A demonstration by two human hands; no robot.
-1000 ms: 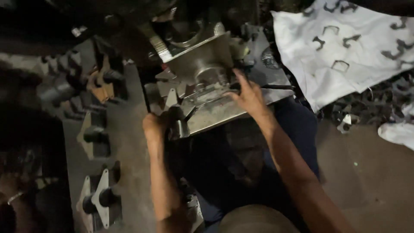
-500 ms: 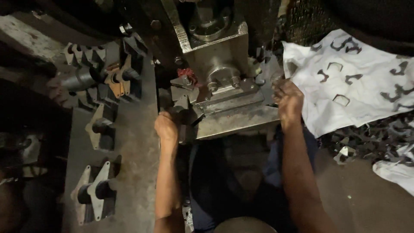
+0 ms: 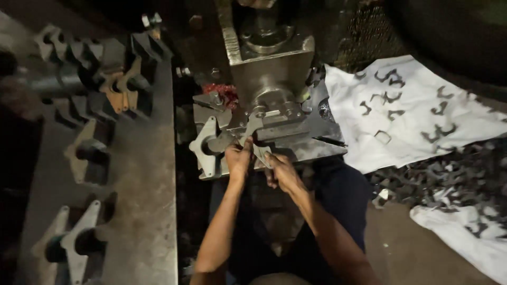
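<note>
Head view showed your left hand (image 3: 238, 158) and right hand (image 3: 281, 171) close together at the front edge of the press bed (image 3: 317, 150), fingers of both pinched on a flat metal blank (image 3: 254, 138) lying under the ram block (image 3: 272, 68). White cloth (image 3: 422, 121) with cut pieces lay to the right.

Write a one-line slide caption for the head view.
Left hand and right hand hold a flat metal piece at the press die.
</note>
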